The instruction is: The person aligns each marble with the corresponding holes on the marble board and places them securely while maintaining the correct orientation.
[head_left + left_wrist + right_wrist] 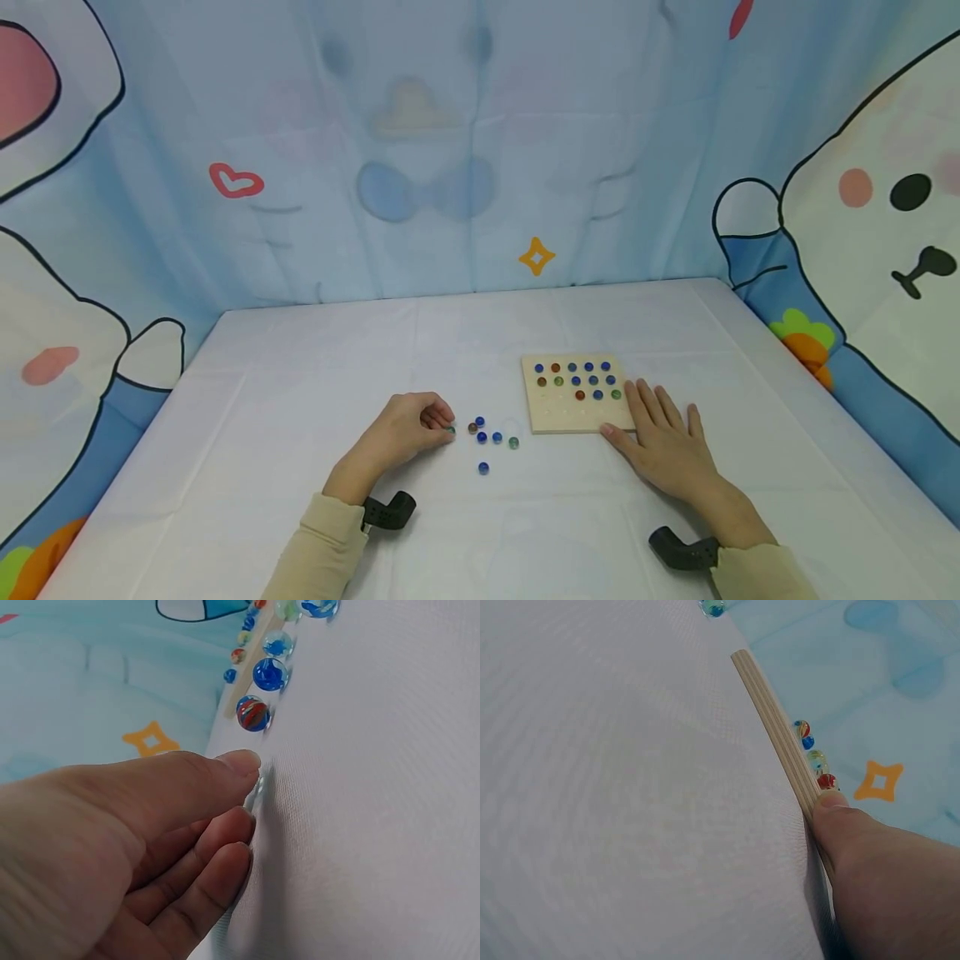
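My left hand point(405, 427) pinches a clear greenish marble point(452, 430) between thumb and fingers, close to the tablecloth. In the left wrist view that marble point(259, 786) is mostly hidden behind the thumb. Just right of this hand lie several loose marbles, among them a brown one point(472, 428) and a blue one point(483, 468). A pale wooden board point(555, 419) holds rows of blue, red, brown and green marbles over its back part. Fingers spread, my right hand point(670, 450) rests at the board's right edge, its thumb touching the near corner.
A white cloth point(262, 375) covers the table. Behind and at the sides hangs a blue curtain point(337, 233) with cartoon animals. Each wrist wears a black camera mount, the left one point(392, 510) and the right one point(682, 550).
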